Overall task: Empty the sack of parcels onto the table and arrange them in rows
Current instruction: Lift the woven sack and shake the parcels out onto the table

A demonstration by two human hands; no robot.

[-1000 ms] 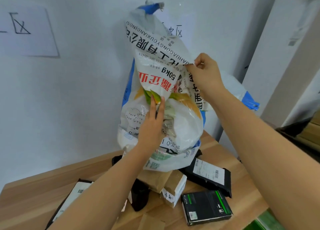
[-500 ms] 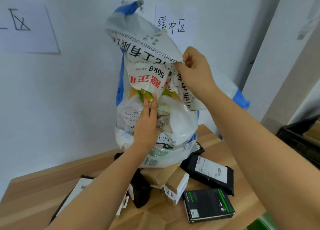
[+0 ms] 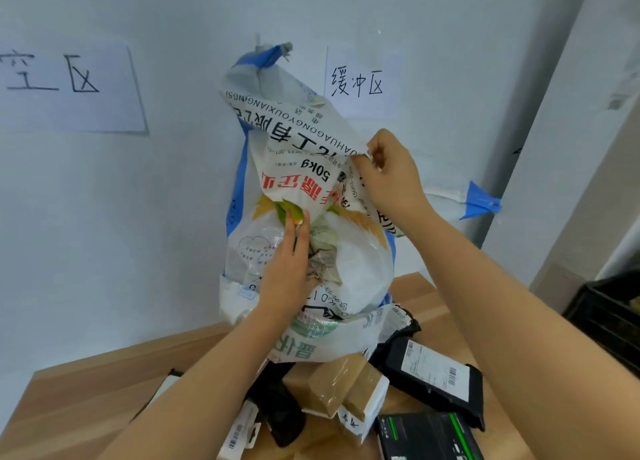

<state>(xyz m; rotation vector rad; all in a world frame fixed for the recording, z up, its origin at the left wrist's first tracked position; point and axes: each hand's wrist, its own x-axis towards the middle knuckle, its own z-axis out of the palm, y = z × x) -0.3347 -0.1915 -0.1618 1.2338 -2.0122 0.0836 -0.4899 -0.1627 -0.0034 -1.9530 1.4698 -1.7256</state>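
A white woven sack [image 3: 360, 279] with red and black print is held upside down above the wooden table [image 3: 79, 397], its mouth downward. My right hand [image 3: 391, 172] pinches a fold of the sack near its raised bottom. My left hand [image 3: 287, 269] grips the bunched fabric at the sack's middle. Parcels lie spilled under the mouth: brown taped boxes [image 3: 332, 383], a black mailer with a white label [image 3: 433, 373], a black box with green stripes [image 3: 429, 435], and a black pouch [image 3: 280, 411]. Whatever is inside the sack is hidden.
The table stands against a white wall with two handwritten paper signs [image 3: 69, 85] [image 3: 360, 82]. A dark crate [image 3: 613, 314] sits off the table's right side. Another white sack with a blue corner [image 3: 474, 203] lies behind my right arm.
The sack has been raised a little further off the table and its top has tipped left. Both hands keep their hold. More of the parcels under the mouth show now.
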